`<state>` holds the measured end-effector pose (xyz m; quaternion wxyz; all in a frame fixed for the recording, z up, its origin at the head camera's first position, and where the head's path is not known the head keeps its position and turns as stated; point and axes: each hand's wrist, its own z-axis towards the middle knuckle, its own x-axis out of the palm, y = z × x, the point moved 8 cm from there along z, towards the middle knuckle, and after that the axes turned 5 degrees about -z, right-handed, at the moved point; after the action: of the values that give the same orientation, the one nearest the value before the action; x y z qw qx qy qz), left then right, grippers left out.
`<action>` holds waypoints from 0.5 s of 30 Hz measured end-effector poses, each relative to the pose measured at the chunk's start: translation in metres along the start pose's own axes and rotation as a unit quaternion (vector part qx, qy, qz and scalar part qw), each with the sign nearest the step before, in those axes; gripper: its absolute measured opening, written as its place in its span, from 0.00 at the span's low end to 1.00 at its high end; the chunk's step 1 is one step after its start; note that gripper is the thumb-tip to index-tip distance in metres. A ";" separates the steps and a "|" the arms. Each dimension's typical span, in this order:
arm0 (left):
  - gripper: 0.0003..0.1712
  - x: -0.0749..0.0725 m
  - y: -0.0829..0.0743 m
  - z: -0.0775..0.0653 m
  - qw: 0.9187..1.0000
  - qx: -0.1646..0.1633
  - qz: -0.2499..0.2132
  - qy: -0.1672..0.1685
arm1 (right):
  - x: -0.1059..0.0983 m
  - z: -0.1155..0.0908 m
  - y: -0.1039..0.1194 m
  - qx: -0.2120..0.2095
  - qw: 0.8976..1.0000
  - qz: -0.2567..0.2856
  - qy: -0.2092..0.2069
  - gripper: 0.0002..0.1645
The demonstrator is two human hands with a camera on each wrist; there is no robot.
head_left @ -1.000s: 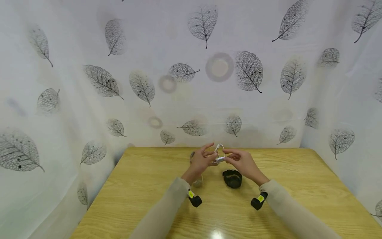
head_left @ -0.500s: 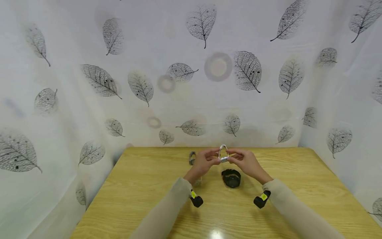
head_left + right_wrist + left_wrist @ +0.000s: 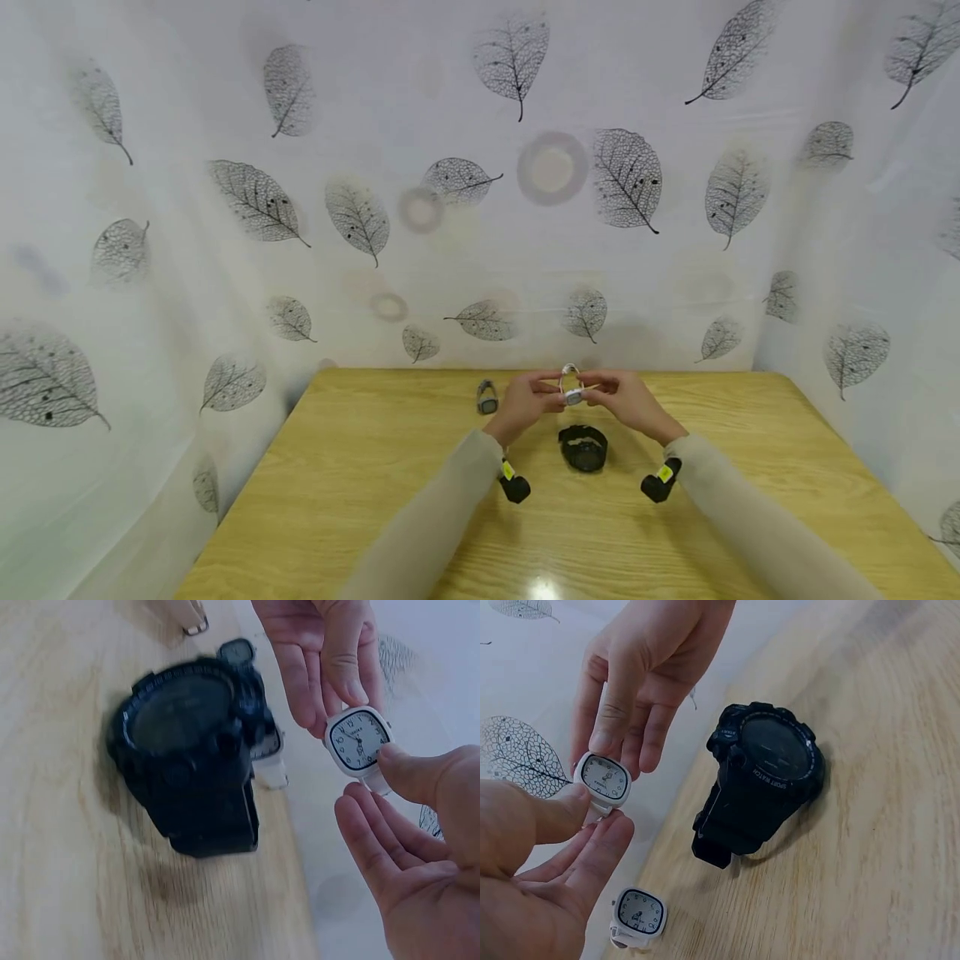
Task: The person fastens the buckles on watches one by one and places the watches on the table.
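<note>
Both hands hold a white wristwatch (image 3: 573,397) upright over the back of the table, its strap looping above the face. My left hand (image 3: 523,403) pinches one side of it and my right hand (image 3: 628,405) the other. In the left wrist view, the thumbs of the left hand (image 3: 536,862) and right hand (image 3: 641,682) press the rim of the watch's squarish face (image 3: 604,778), with fingers behind. A bulky black sports watch (image 3: 584,450) sits on the table just in front of the hands.
A grey-looking watch (image 3: 487,400) stands on the wooden table (image 3: 360,467) left of the hands. Another white watch (image 3: 268,756) shows partly behind the black one in the right wrist view. A leaf-print curtain (image 3: 450,250) hangs behind the table.
My left hand's spread fingers have closed in on the watch, which has turned face forward and shifted slightly right. The grey-looking watch, partly covered before, now shows fully.
</note>
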<state>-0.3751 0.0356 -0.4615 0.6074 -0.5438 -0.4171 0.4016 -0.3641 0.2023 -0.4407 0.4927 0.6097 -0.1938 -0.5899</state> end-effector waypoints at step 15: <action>0.24 0.010 0.021 0.012 0.993 -0.086 0.071 -0.047 | 0.004 0.010 -0.039 0.050 0.997 0.047 0.035 0.24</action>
<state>-0.3842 0.0512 -0.4814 0.5080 -0.6031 -0.4381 0.4316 -0.3861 0.2125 -0.4729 0.4950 0.6443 -0.2344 -0.5338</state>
